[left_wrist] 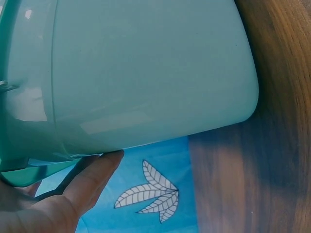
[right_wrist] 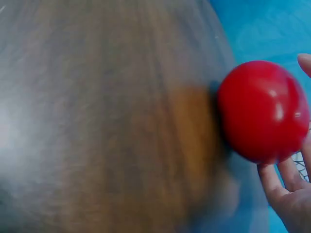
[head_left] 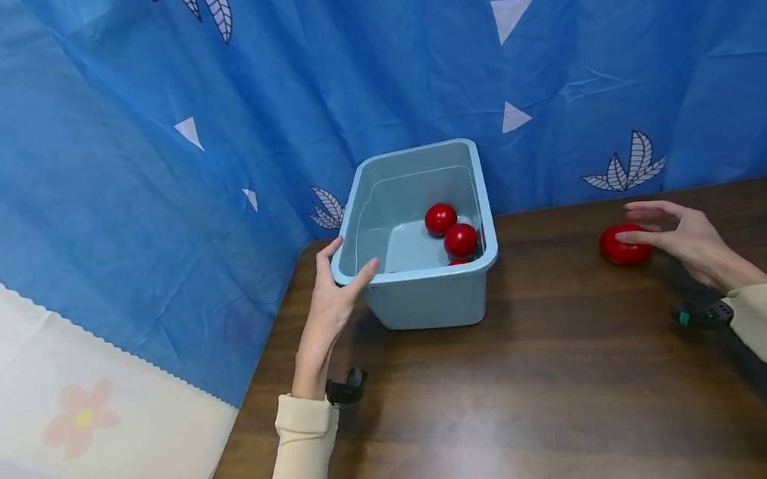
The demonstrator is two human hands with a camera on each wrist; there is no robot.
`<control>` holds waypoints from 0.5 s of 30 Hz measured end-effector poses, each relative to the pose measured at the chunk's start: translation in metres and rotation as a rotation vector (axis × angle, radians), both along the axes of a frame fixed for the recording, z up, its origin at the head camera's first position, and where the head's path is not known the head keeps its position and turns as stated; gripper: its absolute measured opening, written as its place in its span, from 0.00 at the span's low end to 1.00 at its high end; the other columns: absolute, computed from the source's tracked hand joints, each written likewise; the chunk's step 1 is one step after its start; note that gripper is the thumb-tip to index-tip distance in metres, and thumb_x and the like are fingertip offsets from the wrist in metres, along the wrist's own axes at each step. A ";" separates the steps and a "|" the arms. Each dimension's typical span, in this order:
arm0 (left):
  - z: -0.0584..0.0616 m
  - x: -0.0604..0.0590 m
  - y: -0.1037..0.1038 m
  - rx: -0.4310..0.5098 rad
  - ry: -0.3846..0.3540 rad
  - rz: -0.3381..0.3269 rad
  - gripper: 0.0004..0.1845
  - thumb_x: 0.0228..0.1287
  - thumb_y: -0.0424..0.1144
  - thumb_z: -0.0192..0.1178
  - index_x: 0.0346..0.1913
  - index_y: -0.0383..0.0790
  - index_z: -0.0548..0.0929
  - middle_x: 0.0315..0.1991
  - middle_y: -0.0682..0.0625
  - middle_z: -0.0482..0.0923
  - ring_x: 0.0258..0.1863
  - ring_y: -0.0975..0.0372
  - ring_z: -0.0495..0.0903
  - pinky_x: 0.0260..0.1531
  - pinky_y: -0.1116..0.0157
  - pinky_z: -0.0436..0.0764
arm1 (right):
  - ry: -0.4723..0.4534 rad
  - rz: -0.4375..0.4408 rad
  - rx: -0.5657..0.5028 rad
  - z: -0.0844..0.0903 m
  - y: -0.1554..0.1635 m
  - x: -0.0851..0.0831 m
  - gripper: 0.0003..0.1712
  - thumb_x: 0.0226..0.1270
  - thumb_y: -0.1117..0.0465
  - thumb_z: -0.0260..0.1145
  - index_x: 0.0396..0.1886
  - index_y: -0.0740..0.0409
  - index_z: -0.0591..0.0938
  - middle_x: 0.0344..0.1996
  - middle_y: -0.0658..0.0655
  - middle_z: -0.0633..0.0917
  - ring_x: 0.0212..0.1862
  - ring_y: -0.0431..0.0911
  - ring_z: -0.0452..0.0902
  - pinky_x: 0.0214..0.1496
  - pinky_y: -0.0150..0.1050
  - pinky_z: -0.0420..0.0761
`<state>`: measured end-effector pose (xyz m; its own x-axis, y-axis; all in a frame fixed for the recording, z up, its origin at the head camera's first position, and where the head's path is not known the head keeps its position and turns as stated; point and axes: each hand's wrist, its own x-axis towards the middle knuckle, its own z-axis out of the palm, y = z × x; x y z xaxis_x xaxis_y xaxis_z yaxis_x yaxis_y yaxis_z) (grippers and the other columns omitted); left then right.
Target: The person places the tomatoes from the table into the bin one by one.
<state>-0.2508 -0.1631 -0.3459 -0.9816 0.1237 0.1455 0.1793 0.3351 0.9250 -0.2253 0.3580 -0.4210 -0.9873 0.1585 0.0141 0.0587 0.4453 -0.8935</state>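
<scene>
A light blue plastic bin stands on the table by the curtain. My left hand holds its near left corner, thumb at the front rim and fingers along the outer side. In the left wrist view, fingers touch the wall below the rim. Inside lie red balls, one partly hidden by the front wall. To the right, a glossy, round red ball rests on the table. My right hand is spread around it; in the right wrist view, fingertips meet its lower side while the thumb stands apart.
The brown wooden table runs up to a blue curtain with white leaf and triangle prints. A pale flowered cloth hangs at the left, beyond the table's edge. Black bands sit on both wrists.
</scene>
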 end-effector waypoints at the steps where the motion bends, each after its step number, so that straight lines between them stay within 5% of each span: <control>1: 0.000 0.000 0.000 -0.002 -0.002 0.001 0.48 0.69 0.52 0.69 0.82 0.46 0.52 0.79 0.42 0.55 0.73 0.47 0.63 0.73 0.44 0.66 | 0.002 -0.003 0.028 -0.003 0.000 0.000 0.39 0.73 0.48 0.70 0.80 0.42 0.67 0.55 0.34 0.74 0.52 0.31 0.66 0.68 0.40 0.76; 4: -0.001 0.001 0.000 -0.006 0.002 0.001 0.48 0.70 0.52 0.69 0.82 0.46 0.52 0.79 0.42 0.55 0.73 0.48 0.63 0.73 0.44 0.66 | -0.002 -0.022 0.094 -0.008 -0.003 0.000 0.43 0.72 0.46 0.72 0.81 0.50 0.66 0.67 0.55 0.73 0.60 0.46 0.65 0.54 0.40 0.78; 7: 0.000 0.001 0.000 -0.008 0.009 0.000 0.48 0.70 0.51 0.69 0.82 0.46 0.53 0.79 0.42 0.56 0.73 0.48 0.64 0.73 0.44 0.66 | -0.015 -0.010 0.097 -0.011 -0.005 0.000 0.45 0.73 0.48 0.71 0.81 0.55 0.64 0.75 0.76 0.60 0.68 0.66 0.57 0.54 0.52 0.75; 10: 0.000 0.001 0.001 -0.005 0.012 -0.001 0.48 0.70 0.51 0.69 0.82 0.45 0.53 0.79 0.42 0.56 0.73 0.48 0.64 0.73 0.44 0.66 | -0.025 0.008 0.078 -0.013 -0.006 0.000 0.46 0.73 0.50 0.72 0.82 0.57 0.61 0.77 0.80 0.55 0.72 0.77 0.47 0.60 0.70 0.70; 15: 0.000 0.001 0.001 -0.004 0.008 0.001 0.48 0.69 0.51 0.69 0.82 0.46 0.53 0.79 0.42 0.56 0.73 0.48 0.64 0.73 0.44 0.66 | -0.022 0.034 0.080 -0.016 -0.007 0.000 0.48 0.71 0.52 0.73 0.82 0.60 0.59 0.75 0.82 0.56 0.70 0.79 0.53 0.65 0.79 0.63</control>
<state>-0.2496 -0.1626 -0.3462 -0.9805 0.1238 0.1524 0.1861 0.3388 0.9223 -0.2248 0.3509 -0.4367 -0.9923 0.1241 0.0038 0.0614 0.5174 -0.8536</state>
